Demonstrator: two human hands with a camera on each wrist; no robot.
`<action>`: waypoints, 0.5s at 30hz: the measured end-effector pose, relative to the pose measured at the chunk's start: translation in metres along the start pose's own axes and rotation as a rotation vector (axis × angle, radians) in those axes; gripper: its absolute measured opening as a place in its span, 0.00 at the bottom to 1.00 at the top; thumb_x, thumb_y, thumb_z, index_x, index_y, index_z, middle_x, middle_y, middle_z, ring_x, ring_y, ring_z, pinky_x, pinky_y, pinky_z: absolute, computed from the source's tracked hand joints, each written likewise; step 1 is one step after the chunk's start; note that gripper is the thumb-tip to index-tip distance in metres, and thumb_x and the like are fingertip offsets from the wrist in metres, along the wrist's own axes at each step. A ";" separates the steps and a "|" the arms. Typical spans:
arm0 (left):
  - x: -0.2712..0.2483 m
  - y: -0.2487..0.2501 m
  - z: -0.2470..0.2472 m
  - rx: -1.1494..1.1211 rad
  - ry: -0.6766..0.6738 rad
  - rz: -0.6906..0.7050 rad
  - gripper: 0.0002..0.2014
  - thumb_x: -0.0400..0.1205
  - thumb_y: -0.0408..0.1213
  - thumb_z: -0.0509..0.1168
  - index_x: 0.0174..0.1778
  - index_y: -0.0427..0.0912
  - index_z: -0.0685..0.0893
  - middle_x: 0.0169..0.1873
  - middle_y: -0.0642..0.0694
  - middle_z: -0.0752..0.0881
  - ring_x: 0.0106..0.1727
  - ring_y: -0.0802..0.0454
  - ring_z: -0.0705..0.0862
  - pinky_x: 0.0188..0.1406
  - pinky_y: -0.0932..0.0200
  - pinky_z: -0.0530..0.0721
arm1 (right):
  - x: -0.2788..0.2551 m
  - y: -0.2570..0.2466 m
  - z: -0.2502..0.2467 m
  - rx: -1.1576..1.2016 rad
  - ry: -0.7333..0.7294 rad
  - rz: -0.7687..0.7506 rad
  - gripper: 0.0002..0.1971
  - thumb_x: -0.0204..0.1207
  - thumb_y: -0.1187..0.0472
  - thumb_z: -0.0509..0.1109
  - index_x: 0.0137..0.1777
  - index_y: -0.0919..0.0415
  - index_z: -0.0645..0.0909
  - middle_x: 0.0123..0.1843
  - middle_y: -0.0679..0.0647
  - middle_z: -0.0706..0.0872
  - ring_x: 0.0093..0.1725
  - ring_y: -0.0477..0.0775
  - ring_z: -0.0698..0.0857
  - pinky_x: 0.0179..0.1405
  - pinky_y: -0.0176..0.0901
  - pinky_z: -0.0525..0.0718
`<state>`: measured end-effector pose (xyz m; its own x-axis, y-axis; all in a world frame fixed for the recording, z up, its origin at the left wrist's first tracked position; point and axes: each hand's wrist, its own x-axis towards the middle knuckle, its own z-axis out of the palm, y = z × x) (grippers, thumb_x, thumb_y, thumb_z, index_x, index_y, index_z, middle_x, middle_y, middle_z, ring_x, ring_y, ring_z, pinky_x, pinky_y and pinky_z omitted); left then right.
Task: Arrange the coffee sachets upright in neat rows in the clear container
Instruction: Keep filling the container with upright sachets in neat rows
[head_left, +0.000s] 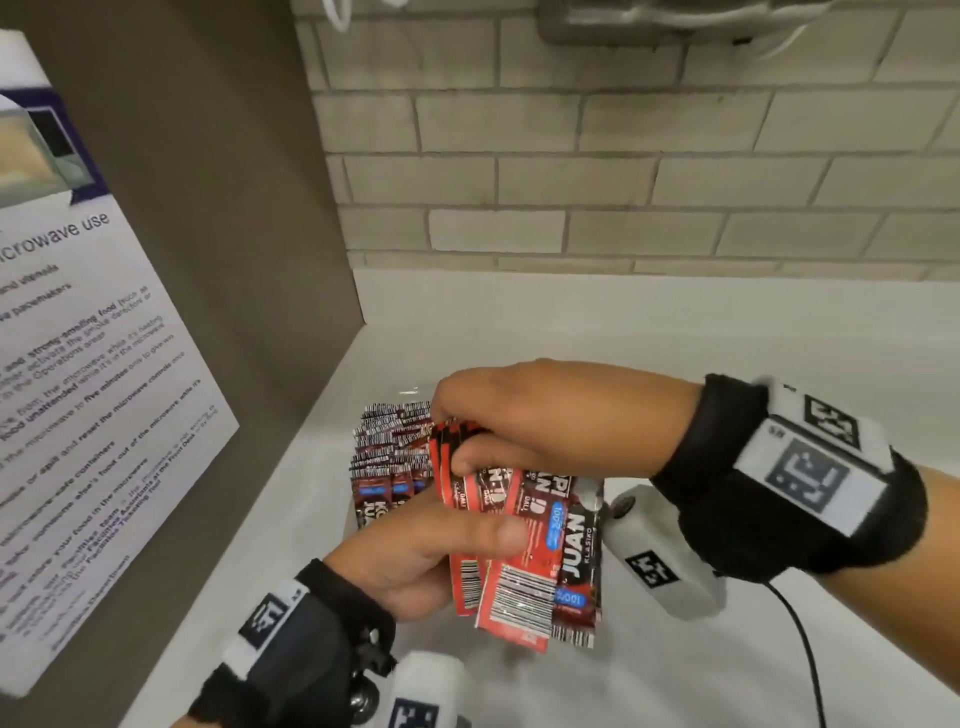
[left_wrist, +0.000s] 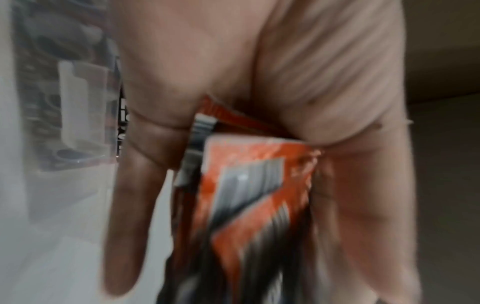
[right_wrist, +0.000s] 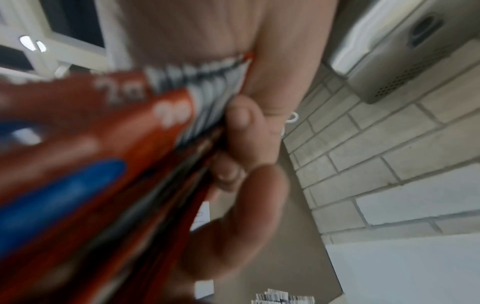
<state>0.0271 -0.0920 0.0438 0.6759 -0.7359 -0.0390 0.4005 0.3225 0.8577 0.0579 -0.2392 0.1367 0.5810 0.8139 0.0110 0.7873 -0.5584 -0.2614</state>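
Both hands hold one bundle of red coffee sachets (head_left: 524, 561) above the white counter. My right hand (head_left: 467, 441) grips the bundle's top end from above, fingers curled round it. My left hand (head_left: 467, 540) holds its lower part, thumb laid across the front. The clear container (head_left: 410, 391) stands just behind, with rows of upright sachets (head_left: 387, 457) inside; its walls barely show. In the left wrist view the red sachets (left_wrist: 249, 195) sit between thumb and fingers. In the right wrist view the bundle (right_wrist: 103, 164) fills the left side, blurred.
A brown side panel (head_left: 249, 234) with a printed microwave notice (head_left: 78, 415) closes the left. A tiled wall (head_left: 623, 156) runs behind the white counter (head_left: 675, 332). A grey device (head_left: 649, 21) hangs above, and a black cable (head_left: 805, 649) trails from my right wrist.
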 end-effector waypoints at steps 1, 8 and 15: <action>0.000 -0.001 0.001 0.017 0.066 0.005 0.27 0.53 0.39 0.87 0.48 0.41 0.90 0.45 0.40 0.90 0.46 0.44 0.90 0.49 0.48 0.88 | 0.001 0.000 0.003 -0.066 0.016 -0.021 0.15 0.84 0.52 0.59 0.62 0.61 0.71 0.57 0.49 0.78 0.43 0.47 0.78 0.38 0.37 0.72; 0.003 -0.007 0.018 0.036 0.268 -0.001 0.25 0.54 0.26 0.76 0.49 0.27 0.86 0.49 0.27 0.87 0.44 0.38 0.89 0.47 0.44 0.89 | 0.001 0.003 0.020 -0.285 0.318 -0.284 0.18 0.77 0.52 0.56 0.51 0.65 0.80 0.43 0.57 0.82 0.24 0.51 0.75 0.15 0.32 0.60; 0.003 -0.010 0.015 -0.042 0.427 0.058 0.23 0.46 0.29 0.74 0.39 0.34 0.86 0.32 0.36 0.85 0.29 0.45 0.86 0.27 0.54 0.85 | 0.006 0.011 0.026 -0.061 0.698 -0.096 0.20 0.79 0.48 0.57 0.53 0.64 0.81 0.50 0.55 0.83 0.36 0.47 0.78 0.30 0.46 0.82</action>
<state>0.0160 -0.1062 0.0424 0.8898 -0.4061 -0.2081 0.3735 0.3863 0.8434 0.0647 -0.2358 0.1090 0.4886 0.5786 0.6531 0.8402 -0.5137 -0.1735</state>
